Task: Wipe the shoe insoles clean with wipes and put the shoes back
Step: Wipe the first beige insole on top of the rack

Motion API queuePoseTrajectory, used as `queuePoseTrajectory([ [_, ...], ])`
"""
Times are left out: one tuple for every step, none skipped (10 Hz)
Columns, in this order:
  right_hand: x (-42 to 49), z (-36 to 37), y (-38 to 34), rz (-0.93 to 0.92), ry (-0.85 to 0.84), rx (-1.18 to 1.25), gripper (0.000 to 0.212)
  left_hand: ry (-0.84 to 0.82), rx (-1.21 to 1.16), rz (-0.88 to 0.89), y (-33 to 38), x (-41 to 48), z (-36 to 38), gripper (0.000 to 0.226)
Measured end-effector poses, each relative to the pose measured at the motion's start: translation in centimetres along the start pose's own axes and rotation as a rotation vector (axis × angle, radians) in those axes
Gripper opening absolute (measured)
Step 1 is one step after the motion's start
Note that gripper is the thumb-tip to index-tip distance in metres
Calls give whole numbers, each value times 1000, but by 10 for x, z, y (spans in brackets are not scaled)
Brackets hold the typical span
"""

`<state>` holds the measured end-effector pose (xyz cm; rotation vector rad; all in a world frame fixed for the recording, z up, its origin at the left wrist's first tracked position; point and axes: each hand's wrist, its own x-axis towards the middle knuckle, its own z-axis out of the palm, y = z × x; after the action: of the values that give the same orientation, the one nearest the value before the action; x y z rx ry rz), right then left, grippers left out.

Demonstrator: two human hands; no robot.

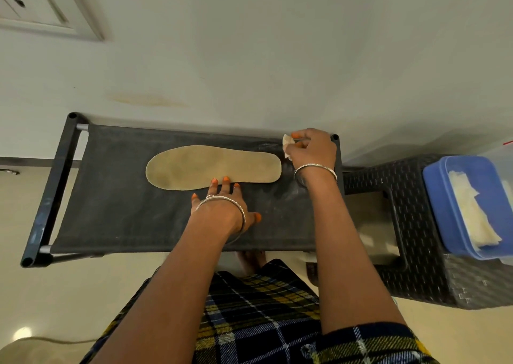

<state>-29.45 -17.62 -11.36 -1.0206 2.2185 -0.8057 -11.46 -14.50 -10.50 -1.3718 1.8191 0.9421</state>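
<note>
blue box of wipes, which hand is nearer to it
Right. The right hand, pinching a wipe, is at the rack end beside the stool bearing the blue box. The left hand rests farther left, touching the insole.

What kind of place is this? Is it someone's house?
Probably a home, maybe a hallway corner: a dark fabric-topped rack stands against a plain wall with a switch plate on it, beside a woven stool holding a blue box of wipes.

Silver bangles (315, 167), orange nails (226, 179), plaid garment (258, 316).
</note>
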Motion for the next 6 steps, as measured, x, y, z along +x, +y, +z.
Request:
queuePoseTrajectory([
  [-2, 0, -4, -19, -61, 34, 17, 2, 14, -2, -1, 0, 1, 87],
  [-4, -4, -9, 40, -147, 162, 9, 5, 14, -5, -1, 1, 1, 87],
  [-3, -1, -7, 6, -112, 64, 13, 9, 13, -5, 0, 2, 2, 87],
  [-8, 10, -6, -69, -117, -182, 10, 12, 10, -10, 0, 3, 2, 87],
  [-13, 19, -10, -51, -240, -376, 16, 6, 10, -11, 1, 3, 1, 87],
  [-17, 15, -13, 66, -500, -584, 33, 3, 4, -6, 0, 2, 0, 86],
])
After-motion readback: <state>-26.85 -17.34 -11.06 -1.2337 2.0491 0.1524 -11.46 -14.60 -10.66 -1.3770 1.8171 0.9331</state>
